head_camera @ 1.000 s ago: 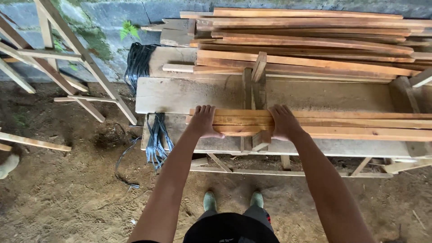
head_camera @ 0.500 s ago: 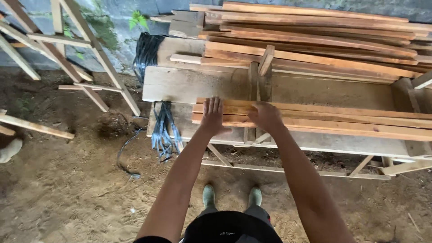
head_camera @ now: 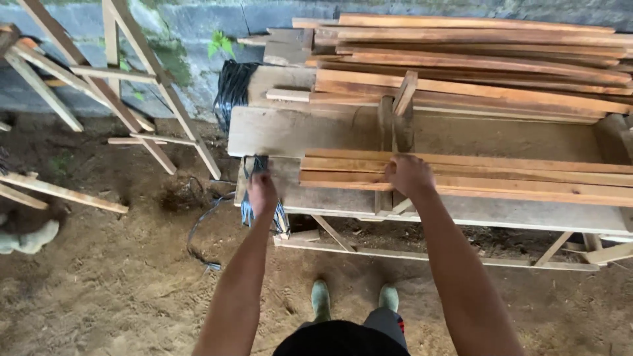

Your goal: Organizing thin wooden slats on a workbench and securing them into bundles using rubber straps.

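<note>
**Hands at the Bundle of Slats**

Right hand (head_camera: pixel 409 175) laid flat on the near bundle of wooden slats (head_camera: pixel 501 175), palm down, fingers spread loosely over the left end; grip slack, pressing rather than closed round anything. Left hand (head_camera: pixel 262 193) off the slats, at the left edge of the surface (head_camera: pixel 330 132), closed on a bunch of blue-black straps (head_camera: pixel 254 204) hanging over that edge; how tight the grip is, hard to tell from above. Slats lying lengthwise on the wide plank top, running off to the right. Behind them, a short upright wooden post (head_camera: pixel 401 105), then a bigger stack of long boards (head_camera: pixel 475 59) against the wall. To the left, leaning timber frames (head_camera: pixel 132 86) on bare earth floor (head_camera: pixel 99 283). Below, green boots (head_camera: pixel 353 300) standing on the dirt in front of the surface.
</note>
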